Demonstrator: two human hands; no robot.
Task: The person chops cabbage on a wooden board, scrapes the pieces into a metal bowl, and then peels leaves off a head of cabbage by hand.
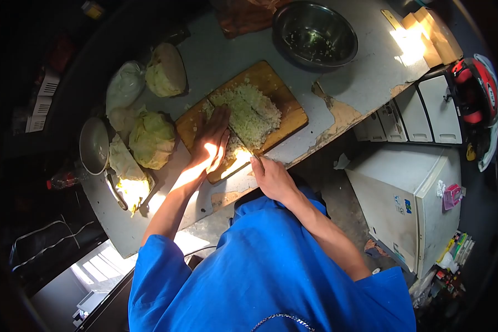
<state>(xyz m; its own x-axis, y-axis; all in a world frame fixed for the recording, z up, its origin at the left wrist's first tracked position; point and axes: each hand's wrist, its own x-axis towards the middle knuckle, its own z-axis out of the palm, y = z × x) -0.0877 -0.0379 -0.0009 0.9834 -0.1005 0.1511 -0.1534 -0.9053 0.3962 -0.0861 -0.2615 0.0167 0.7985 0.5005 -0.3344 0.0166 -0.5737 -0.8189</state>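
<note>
On a wooden cutting board [292, 117] lies a broad heap of finely chopped cabbage [254, 113]. My right hand [274, 178], at the board's near edge, is wrapped round the handle of a knife [240, 141]. Its thin blade runs away to the upper left through the chopped pieces. My left hand [211, 138] rests with fingers stretched out flat, palm down, along the left side of the blade and over part of the heap. Some of the blade is hidden by the left fingers and the cabbage.
A metal bowl [315, 36] with cabbage bits stands at the table's back. Left of the board are cabbage heads [151, 140], [166, 71], a cut piece [130, 174], a plastic bag [125, 86] and a pan [94, 145]. A white fridge [393, 191] stands right, beyond the table's chipped edge.
</note>
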